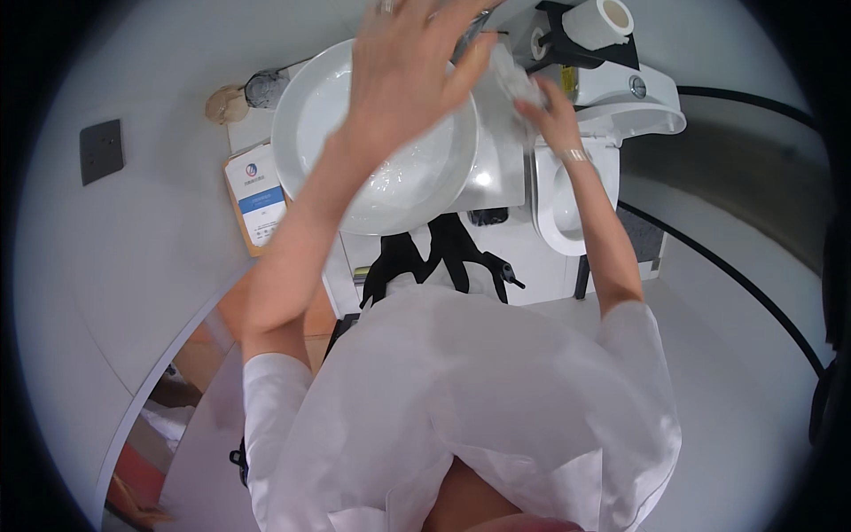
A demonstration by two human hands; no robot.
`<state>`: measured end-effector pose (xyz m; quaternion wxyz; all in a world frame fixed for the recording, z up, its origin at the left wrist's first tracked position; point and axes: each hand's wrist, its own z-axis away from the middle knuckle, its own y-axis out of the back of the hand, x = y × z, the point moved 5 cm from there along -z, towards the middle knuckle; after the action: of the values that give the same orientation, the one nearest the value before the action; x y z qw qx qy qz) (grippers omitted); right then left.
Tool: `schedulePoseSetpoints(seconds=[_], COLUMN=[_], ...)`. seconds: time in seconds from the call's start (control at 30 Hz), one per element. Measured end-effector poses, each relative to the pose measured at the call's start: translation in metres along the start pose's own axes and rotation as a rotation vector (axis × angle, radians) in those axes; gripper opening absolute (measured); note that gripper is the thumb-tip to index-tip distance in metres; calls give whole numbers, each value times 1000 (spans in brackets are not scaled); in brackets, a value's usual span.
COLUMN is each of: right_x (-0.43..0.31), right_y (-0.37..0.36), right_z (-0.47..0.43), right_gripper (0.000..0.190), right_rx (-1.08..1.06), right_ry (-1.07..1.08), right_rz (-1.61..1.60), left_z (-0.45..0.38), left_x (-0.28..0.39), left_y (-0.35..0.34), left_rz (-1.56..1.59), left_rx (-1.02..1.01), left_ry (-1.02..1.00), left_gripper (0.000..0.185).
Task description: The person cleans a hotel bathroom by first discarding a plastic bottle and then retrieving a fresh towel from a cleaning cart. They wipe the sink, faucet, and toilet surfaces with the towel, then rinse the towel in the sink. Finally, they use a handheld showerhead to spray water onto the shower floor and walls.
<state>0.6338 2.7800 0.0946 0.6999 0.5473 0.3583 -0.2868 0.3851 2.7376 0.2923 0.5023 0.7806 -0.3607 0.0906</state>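
Raised over a round white washbasin (399,199), my left hand (412,80) has its fingers spread and nothing visible in it; it is blurred. To the right, over the counter beside the basin, my right hand (552,113) grips a crumpled whitish, partly clear item (515,80), perhaps a cloth or plastic; the blur hides what it is. Water glints in the basin. A dark metallic thing, perhaps the tap (473,30), shows behind my left fingers, mostly covered.
A toilet (558,206) with its lid raised stands right of the counter (502,173), under a toilet paper roll (592,23) on a black holder. Left of the basin are two glasses (266,88) (226,105) and a printed card (256,189). A wall plate (102,151) is at far left.
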Motion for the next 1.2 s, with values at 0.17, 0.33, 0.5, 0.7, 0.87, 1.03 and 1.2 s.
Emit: schedulePoseSetpoints(seconds=[0.17,0.33,0.5,0.7,0.87,1.03,1.2], right_x=[20,55,55,87,122,34,-163], right_y=[-90,-102,-95,-80,-32,5,-66], right_z=[-116,-73,37,163,216,198,167], right_gripper=[56,60,54,56,47,28,70], right_rx=[248,90,23,-1,-29,139,-253], right_ry=[370,229,85,113,-162,-551,394], right_rz=[748,725,512,424,446,-575,-73], left_z=[-37,-22,-12,2,93,189,175], left_x=[-19,-25,-23,-17,-9,23,3], left_y=[-34,-48,-52,-49,-43,-73,-42], left_rz=[-398,-393,-336,-323,-39,752,1510], left_rx=[-161,-174,-157,-8,33,-437,104], left_ry=[-80,17,43,-12,111,747,1232], left_gripper=[61,66,73,61,67,46,47])
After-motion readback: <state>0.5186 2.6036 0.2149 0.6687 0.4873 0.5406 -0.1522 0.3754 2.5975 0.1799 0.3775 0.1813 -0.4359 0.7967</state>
